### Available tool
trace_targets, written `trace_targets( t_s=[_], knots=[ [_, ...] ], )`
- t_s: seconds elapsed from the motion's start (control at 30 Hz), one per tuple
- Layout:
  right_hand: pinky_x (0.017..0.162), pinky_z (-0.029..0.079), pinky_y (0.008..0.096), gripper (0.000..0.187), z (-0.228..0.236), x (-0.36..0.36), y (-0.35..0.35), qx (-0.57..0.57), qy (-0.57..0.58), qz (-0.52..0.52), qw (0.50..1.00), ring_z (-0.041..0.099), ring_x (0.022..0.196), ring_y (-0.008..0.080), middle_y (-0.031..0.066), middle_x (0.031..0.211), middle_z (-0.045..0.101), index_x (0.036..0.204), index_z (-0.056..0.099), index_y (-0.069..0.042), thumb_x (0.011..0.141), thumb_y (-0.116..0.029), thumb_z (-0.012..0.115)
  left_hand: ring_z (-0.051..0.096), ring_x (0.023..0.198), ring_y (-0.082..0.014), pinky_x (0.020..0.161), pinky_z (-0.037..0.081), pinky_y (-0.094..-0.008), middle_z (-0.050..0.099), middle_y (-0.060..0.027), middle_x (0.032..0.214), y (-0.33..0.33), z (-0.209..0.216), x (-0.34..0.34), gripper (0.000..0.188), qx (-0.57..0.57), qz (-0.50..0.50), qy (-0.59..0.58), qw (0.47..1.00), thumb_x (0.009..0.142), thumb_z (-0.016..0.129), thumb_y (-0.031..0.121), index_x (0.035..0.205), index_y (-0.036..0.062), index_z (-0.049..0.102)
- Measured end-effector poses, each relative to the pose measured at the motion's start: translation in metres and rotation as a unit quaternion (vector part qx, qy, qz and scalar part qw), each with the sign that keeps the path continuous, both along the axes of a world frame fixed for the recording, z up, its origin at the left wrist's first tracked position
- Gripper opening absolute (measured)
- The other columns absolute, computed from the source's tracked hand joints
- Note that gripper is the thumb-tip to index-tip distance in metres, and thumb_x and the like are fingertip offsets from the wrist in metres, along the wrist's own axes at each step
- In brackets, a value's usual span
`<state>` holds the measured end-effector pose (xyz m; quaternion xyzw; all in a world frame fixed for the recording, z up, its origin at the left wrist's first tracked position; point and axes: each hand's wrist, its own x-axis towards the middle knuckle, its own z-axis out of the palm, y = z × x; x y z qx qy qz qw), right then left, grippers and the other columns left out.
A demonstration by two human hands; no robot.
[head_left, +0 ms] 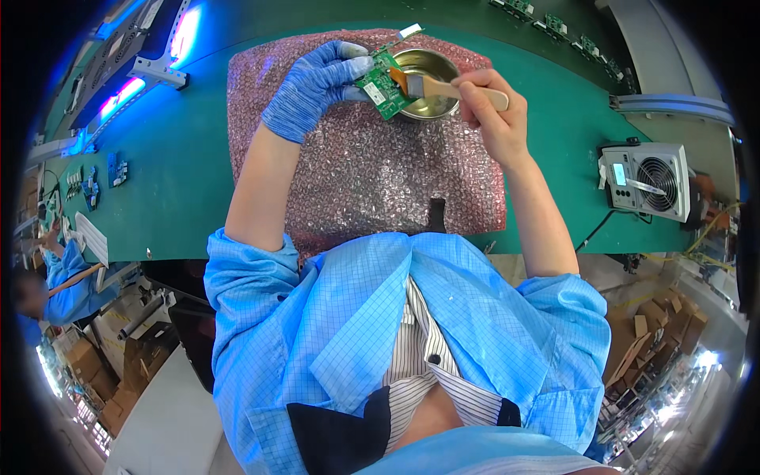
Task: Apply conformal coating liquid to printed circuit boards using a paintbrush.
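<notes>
In a blue-grey striped glove, my left hand point(321, 83) grips a green circuit board point(382, 89) by its left side, tilted over the near left rim of a round metal bowl point(431, 62). A white label shows on the board. Bare, my right hand point(495, 111) is closed round the pale wooden handle of a flat brush point(439, 87). The brush points left, its bristles at the board's face; whether they press on it I cannot tell. Some shallow liquid seems to lie in the bowl. Under both hands a sheet of pinkish bubble wrap point(364, 178) covers the work surface.
The table point(174, 198) is green. On the right stands a white fan unit point(649, 182) with a small display. Several circuit boards lie at the far right point(556, 25) and at the left point(117, 169). A metal frame with violet lights point(158, 71) rises at far left; another person point(67, 273) sits below it.
</notes>
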<state>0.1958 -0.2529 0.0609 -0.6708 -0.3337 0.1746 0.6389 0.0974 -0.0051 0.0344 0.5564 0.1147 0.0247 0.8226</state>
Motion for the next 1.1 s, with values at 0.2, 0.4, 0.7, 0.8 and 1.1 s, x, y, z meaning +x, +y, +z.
trace_targets(
  t_s=[0.2, 0.4, 0.7, 0.8, 1.1],
  knots=[
    [0.044, 0.036, 0.0199, 0.016, -0.005, -0.008, -0.010, -0.018, 0.000, -0.030, 0.999, 0.047, 0.049, 0.0033, -0.0014, 0.056, 0.053, 0.090, 0.059, -0.003, 0.091, -0.019, 0.054, 0.063, 0.093, -0.0195, 0.077, 0.058, -0.0354, 0.063, -0.0060, 0.096, 0.001, -0.010, -0.001, 0.021, -0.062, 0.037, -0.029, 0.997, 0.081, 0.068, 0.011, 0.100, 0.0078, 0.060],
    [0.043, 0.036, 0.0189, 0.018, -0.013, -0.028, 0.005, 0.014, 0.006, -0.080, 0.997, 0.046, 0.048, 0.0043, 0.0009, 0.059, 0.054, 0.091, 0.057, 0.000, 0.092, -0.018, 0.053, 0.063, 0.094, -0.0207, 0.078, 0.058, -0.0355, 0.062, -0.0066, 0.096, 0.000, -0.014, 0.001, 0.017, -0.080, 0.075, -0.044, 0.993, 0.081, 0.068, 0.011, 0.096, 0.0090, 0.060],
    [0.041, 0.036, 0.0196, 0.017, -0.010, -0.019, 0.019, 0.039, 0.024, -0.121, 0.992, 0.047, 0.046, 0.0057, 0.0021, 0.058, 0.054, 0.090, 0.056, 0.000, 0.092, -0.017, 0.053, 0.063, 0.094, -0.0205, 0.079, 0.057, -0.0353, 0.062, -0.0061, 0.096, -0.001, -0.014, 0.002, 0.017, -0.077, 0.111, -0.052, 0.989, 0.081, 0.068, 0.011, 0.095, 0.0102, 0.060],
    [0.041, 0.037, 0.0200, 0.015, -0.011, -0.027, 0.018, -0.003, 0.032, -0.084, 0.996, 0.047, 0.047, 0.0060, 0.0026, 0.058, 0.054, 0.090, 0.056, 0.000, 0.092, -0.014, 0.052, 0.063, 0.094, -0.0208, 0.080, 0.057, -0.0361, 0.063, -0.0067, 0.096, 0.000, -0.016, 0.003, 0.015, -0.071, 0.132, -0.042, 0.988, 0.081, 0.068, 0.011, 0.094, 0.0096, 0.060],
    [0.042, 0.037, 0.0197, 0.012, -0.014, -0.022, 0.009, 0.042, -0.002, -0.167, 0.985, 0.047, 0.047, 0.0060, 0.0019, 0.057, 0.053, 0.090, 0.055, 0.000, 0.091, -0.012, 0.054, 0.065, 0.078, -0.0230, 0.067, 0.059, -0.0350, 0.063, -0.0130, 0.090, 0.109, -0.058, 0.049, 0.013, -0.159, 0.260, -0.028, 0.952, 0.084, 0.063, 0.011, 0.093, 0.0030, 0.060]
  ],
)
